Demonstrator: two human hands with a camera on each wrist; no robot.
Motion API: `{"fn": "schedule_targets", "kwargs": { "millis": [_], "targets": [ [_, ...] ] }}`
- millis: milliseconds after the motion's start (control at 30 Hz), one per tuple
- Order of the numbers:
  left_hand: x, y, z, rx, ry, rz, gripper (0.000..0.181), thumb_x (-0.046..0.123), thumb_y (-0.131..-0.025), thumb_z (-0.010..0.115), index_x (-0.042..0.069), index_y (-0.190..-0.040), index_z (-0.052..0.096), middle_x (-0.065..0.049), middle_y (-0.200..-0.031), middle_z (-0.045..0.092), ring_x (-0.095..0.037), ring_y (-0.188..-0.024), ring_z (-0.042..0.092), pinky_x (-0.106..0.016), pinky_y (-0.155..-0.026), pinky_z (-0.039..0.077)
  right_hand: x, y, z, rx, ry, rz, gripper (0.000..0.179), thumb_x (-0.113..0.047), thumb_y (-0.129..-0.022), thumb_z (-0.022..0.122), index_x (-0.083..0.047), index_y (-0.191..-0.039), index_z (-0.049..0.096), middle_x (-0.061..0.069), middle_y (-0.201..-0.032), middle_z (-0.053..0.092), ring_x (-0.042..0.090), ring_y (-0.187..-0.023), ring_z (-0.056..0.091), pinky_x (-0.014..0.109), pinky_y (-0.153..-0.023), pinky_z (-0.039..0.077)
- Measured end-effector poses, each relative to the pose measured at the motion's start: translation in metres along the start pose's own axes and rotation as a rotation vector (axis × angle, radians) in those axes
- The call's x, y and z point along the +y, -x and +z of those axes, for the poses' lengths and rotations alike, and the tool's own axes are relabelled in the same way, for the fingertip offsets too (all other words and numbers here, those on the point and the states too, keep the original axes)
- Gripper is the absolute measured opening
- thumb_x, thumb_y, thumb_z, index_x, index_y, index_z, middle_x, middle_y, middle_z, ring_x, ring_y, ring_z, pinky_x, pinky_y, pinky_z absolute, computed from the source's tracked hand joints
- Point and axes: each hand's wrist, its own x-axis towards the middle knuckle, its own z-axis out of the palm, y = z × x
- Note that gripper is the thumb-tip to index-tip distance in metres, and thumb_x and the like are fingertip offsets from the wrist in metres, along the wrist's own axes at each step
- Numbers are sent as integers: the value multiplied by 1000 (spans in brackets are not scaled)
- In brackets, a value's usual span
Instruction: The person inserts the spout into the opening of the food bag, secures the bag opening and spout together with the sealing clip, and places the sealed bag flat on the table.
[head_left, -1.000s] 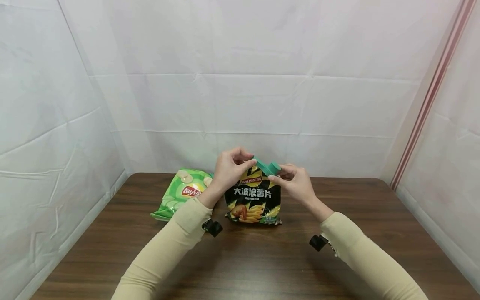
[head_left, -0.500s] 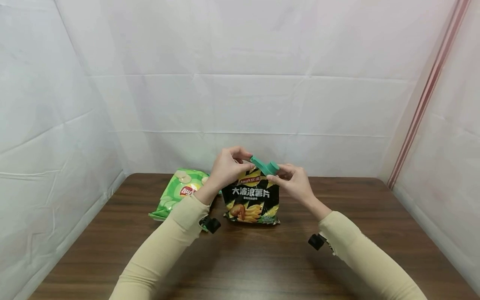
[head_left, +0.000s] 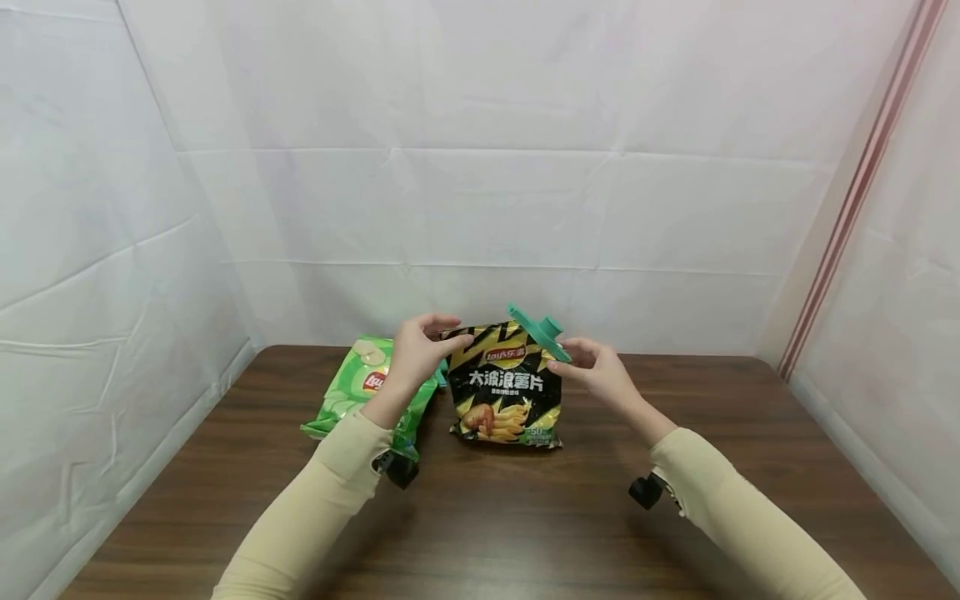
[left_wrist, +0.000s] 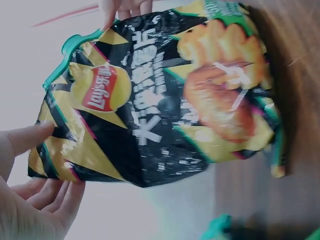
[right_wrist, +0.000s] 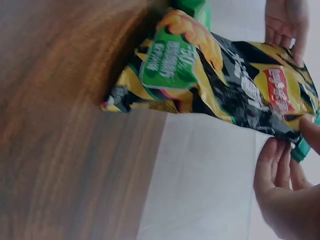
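Note:
A black and yellow bag of potato chips [head_left: 504, 387] stands upright on the table in the head view. Across its top right corner slants a green bag clip [head_left: 542, 332], which has a round knob. My left hand [head_left: 416, 354] holds the bag's upper left corner, thumb in front and fingers behind, as the left wrist view shows. On the other side, my right hand [head_left: 600, 372] pinches the upper right edge just below the clip's lower end. In the right wrist view the thumb lies on the front of the bag [right_wrist: 240, 85], with the other fingers behind it.
A green bag of potato chips [head_left: 348, 392] lies on the left, partly hidden by the left hand and forearm. A teal piece [head_left: 442, 373] shows at its right edge. White sheeting [head_left: 495, 208] hangs behind the brown wooden table [head_left: 517, 525].
My left hand has let go of the clip's upper end and moved left to the bag's upper left corner. The clip tilts more steeply, and my right hand is slightly lower.

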Motion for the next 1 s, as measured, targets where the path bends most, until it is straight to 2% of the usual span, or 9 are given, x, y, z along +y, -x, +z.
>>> {"fn": "schedule_targets", "kwargs": {
  "millis": [67,133,233,433,633,700,800,900,1000],
  "targets": [
    [-7,1,0,15,23,-69,38,35,-72,72,15,-103,63,-5,-105,61,-19,-98,54,-37,-79,45,4,2,1,-15,5,60,55,-36,-76,67,-9,-122,51,15,-107,60,25,-90,62,40,-74,50],
    [-13,1,2,30,44,-127,42,37,-72,72,12,-104,61,-6,-105,60,-20,-99,54,-37,-80,45,8,3,4,-33,4,127,52,-35,-77,68,-4,-116,53,17,-105,60,27,-90,62,36,-73,51],
    [-22,1,9,32,57,-169,44,38,-74,69,8,-105,60,-8,-106,59,-22,-95,55,-36,-78,46,14,5,8,-46,-5,202,55,-32,-78,67,0,-119,51,20,-112,56,29,-100,58,36,-76,50],
    [-31,5,26,81,20,-146,37,37,-80,63,7,-102,65,-10,-100,63,-23,-90,56,-35,-74,45,22,9,15,-40,-96,298,65,-24,-80,66,-1,-133,37,23,-129,42,34,-113,48,42,-85,45],
    [-35,7,38,180,-17,-64,26,32,-79,66,7,-88,68,-9,-83,66,-22,-76,59,-34,-66,46,26,10,19,32,-106,293,49,-20,-81,64,-2,-124,48,20,-123,48,31,-107,53,44,-83,46],
    [-38,8,40,189,-30,-60,24,29,-79,66,8,-91,68,-8,-83,66,-20,-76,59,-32,-65,47,27,10,21,46,-102,286,42,-20,-82,64,-3,-118,53,18,-116,54,27,-99,57,44,-81,47],
    [-43,10,43,151,-37,-92,29,23,-78,67,9,-103,64,-9,-89,66,-21,-82,60,-33,-68,48,29,9,24,53,-105,300,33,-21,-81,64,-6,-110,59,14,-104,60,20,-85,62,43,-78,49],
    [-45,13,44,86,-27,-147,47,15,-76,69,11,-120,54,-11,-102,63,-23,-95,57,-35,-74,49,32,8,25,57,-107,309,31,-21,-81,65,-6,-108,60,13,-101,62,17,-77,64,43,-76,50],
    [-47,14,45,40,-9,-181,59,8,-73,71,12,-127,47,-13,-108,59,-26,-100,55,-37,-75,49,33,7,26,71,-119,313,30,-19,-81,65,-5,-107,60,14,-102,62,17,-76,64,43,-75,50]
  ]
}}
